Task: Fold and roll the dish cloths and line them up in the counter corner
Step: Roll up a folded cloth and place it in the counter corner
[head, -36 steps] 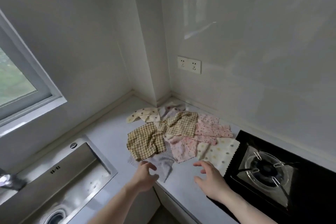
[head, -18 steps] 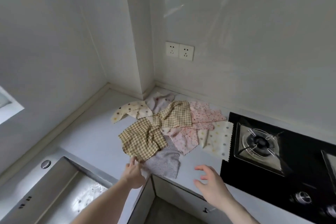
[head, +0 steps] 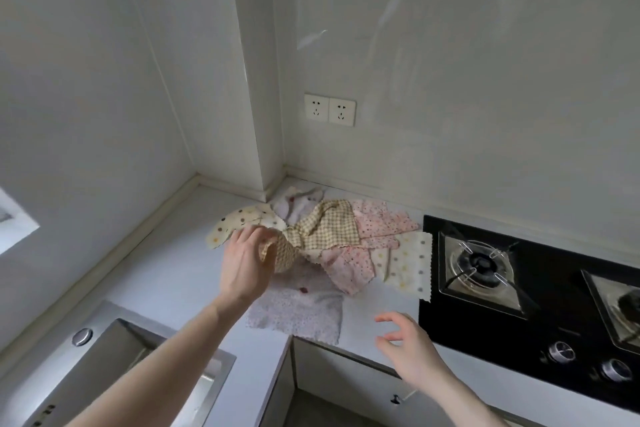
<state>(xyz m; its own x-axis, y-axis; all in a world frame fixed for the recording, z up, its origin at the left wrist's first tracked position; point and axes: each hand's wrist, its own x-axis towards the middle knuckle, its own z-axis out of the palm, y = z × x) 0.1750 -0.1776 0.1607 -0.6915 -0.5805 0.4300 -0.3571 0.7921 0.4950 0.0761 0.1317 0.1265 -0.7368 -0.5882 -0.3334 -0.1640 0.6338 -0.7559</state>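
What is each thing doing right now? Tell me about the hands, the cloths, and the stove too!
left hand: shut on checked cloth
checked cloth: bunched, partly lifted
right hand: open, holds nothing
grey cloth: flat, unfolded, at counter edge
pink cloth: crumpled, unfolded
dotted cloth: flat, edge over the stove
stove burner: no flame
wall sockets: nothing plugged in

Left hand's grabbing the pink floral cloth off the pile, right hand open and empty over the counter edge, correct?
Not quite. In the head view the left hand grips the yellow checked cloth, not the pink floral cloth. The right hand is open and empty, as stated.
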